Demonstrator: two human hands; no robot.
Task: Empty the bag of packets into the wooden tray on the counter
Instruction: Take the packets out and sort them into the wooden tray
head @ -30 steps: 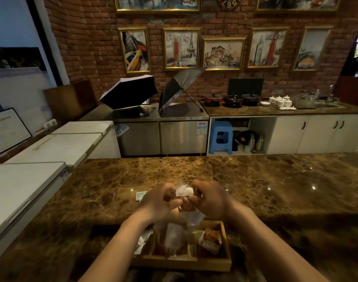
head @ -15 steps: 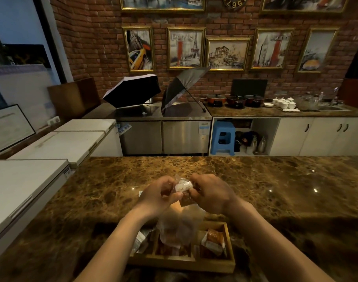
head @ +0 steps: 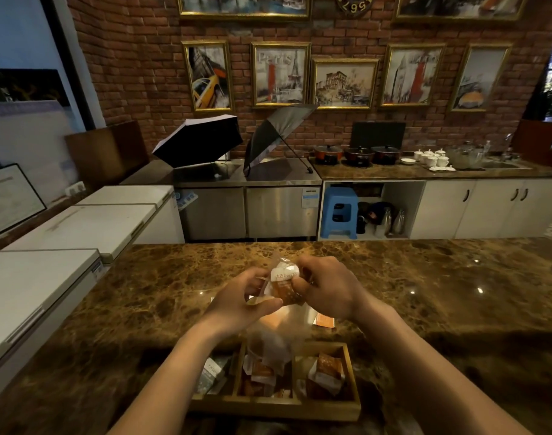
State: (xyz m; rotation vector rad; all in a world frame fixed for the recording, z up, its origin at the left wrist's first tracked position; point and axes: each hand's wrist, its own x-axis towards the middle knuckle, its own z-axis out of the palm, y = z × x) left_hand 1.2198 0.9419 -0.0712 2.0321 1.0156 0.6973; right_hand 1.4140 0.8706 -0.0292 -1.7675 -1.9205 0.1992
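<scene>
Both hands pinch one packet (head: 283,285) at mid-frame, left hand (head: 241,301) and right hand (head: 326,288) closed on its opposite edges. A clear bag (head: 276,335) hangs straight down from them, long axis vertical, its bottom over the tray (head: 278,409) at lower centre, middle compartment. Counter (head: 425,293) lies open on both sides.

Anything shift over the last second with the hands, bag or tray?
Both hands, left hand and right hand, lifted the clear bag slightly higher above the wooden tray; a packet stays pinched at its top. Tray and its packets unchanged.
</scene>
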